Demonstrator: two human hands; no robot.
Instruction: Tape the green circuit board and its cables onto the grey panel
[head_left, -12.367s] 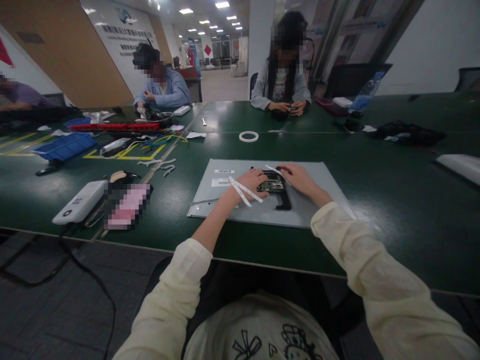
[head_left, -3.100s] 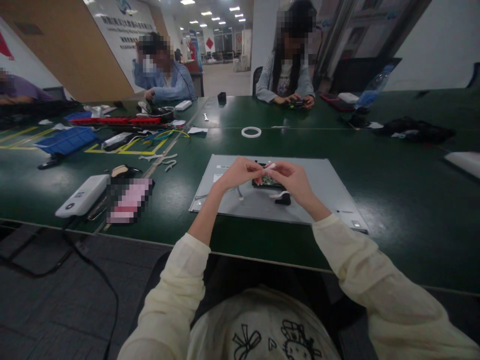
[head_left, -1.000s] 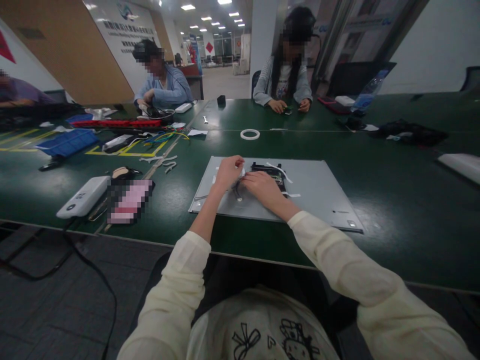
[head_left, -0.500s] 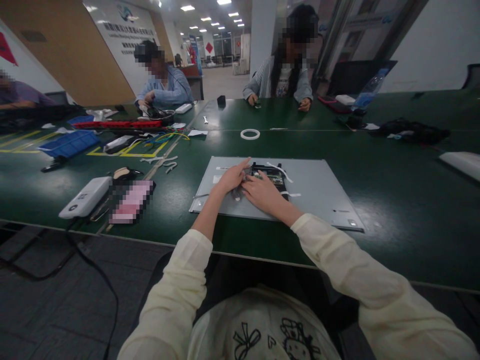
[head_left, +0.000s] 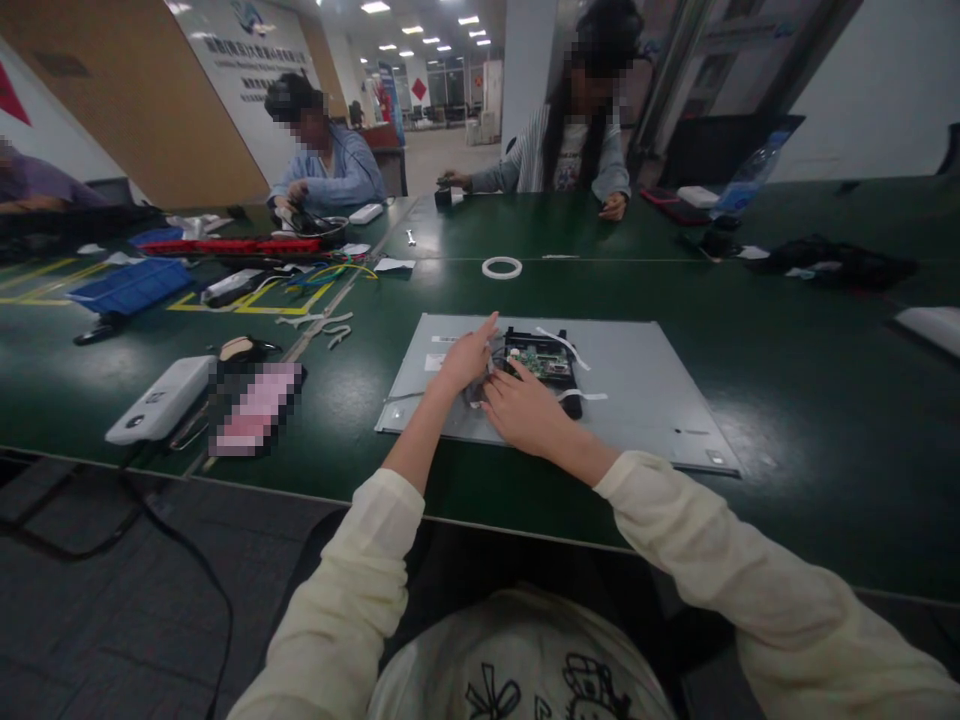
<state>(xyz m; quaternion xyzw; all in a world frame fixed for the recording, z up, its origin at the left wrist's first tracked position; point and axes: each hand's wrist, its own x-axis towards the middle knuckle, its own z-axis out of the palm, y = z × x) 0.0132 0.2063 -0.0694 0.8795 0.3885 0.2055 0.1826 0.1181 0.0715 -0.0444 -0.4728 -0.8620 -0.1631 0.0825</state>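
Note:
A flat grey panel [head_left: 637, 385] lies on the table in front of me, with a black frame holding a green circuit board [head_left: 553, 363] on its middle. My left hand [head_left: 466, 360] rests on the panel left of the board, its index finger stretched out and the other fingers curled in at a crumpled, see-through grey piece [head_left: 475, 390]. What they grip there is hidden. From the right, my right hand [head_left: 525, 410] lies low across the board's near left corner, fingers extended, tips touching the grey piece. White strips [head_left: 585, 396] stick out from the frame.
Beyond the panel lies a white tape roll [head_left: 502, 268]. To the left are a phone [head_left: 259, 408], a white power bank [head_left: 161, 400], white clips [head_left: 337, 330] and a blue bin [head_left: 131, 285]. Co-workers sit across the table; one reaches to a small black box [head_left: 444, 197].
My right hand has drawn slightly down toward me, uncovering more of the circuit board. My left hand barely moves. The co-worker opposite has reached out to the black box.

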